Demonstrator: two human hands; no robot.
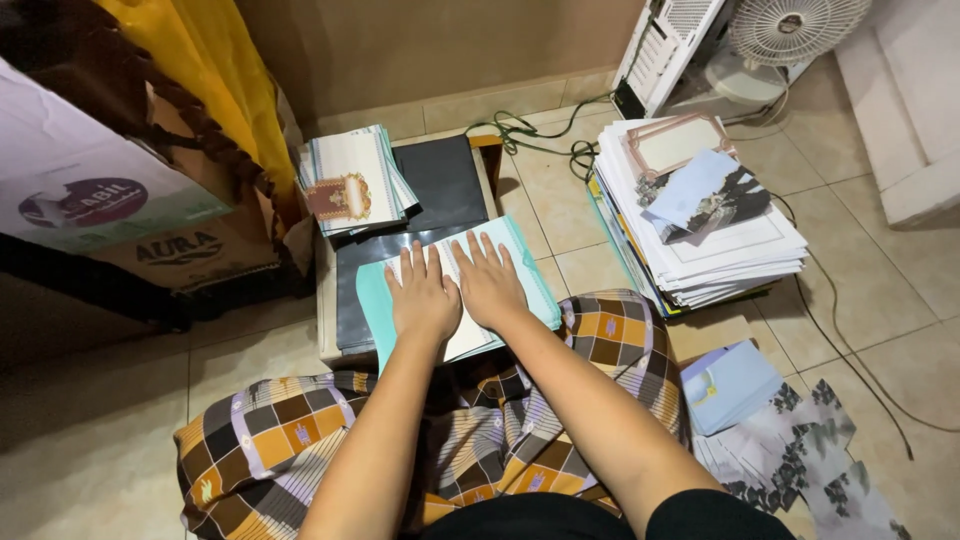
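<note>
Both my hands lie flat, side by side, on a white sheet (470,338) that rests on a teal card (372,300) atop a low dark-topped table (450,185). My left hand (421,292) presses the sheet's left half with fingers spread. My right hand (489,281) presses the right half, fingers pointing away from me. Neither hand grips anything. My legs, wrapped in a brown checked cloth (280,440), sit under the table's near edge.
A small stack of printed cards (352,182) sits on the table's far left. A tall stack of white paper and cards (700,215) stands on the tiled floor at right, loose cards (790,440) nearer me. Cardboard boxes (110,200) stand left; a fan (790,30) and cables lie behind.
</note>
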